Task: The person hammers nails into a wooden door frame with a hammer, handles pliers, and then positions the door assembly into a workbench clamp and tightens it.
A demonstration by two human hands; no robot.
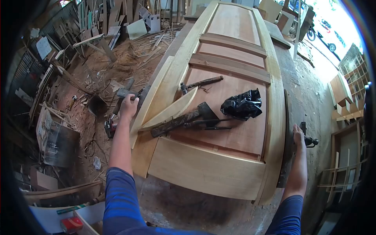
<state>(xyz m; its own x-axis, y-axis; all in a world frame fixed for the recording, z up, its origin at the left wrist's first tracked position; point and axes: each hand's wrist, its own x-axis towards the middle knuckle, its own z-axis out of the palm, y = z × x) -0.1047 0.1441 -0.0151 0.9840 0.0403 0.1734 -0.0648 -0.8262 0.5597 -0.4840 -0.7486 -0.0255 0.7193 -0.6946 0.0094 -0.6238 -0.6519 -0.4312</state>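
A panelled wooden door (pixel 207 168) lies flat on a bench before me. Beyond its left edge, my left hand (pixel 130 105) is closed around the end of a metal clamp (pixel 124 93). Past the right edge, my right hand (pixel 299 135) grips a dark clamp end with a screw handle (pixel 311 141); whether both ends belong to one clamp is hidden. On the door rest a hammer (pixel 205 82), a hatchet (pixel 176 122), dark pincers (pixel 213 124) partly beside it, a pointed wood strip (pixel 172 110) and a crumpled black plastic bag (pixel 243 105).
Wood scraps and sawdust cover the floor (pixel 103 70) at left, with boards (pixel 117 23) leaning behind. A wooden trestle (pixel 94 42) stands there. Wooden frames (pixel 346 156) stand at right. A red box (pixel 71 225) lies at lower left.
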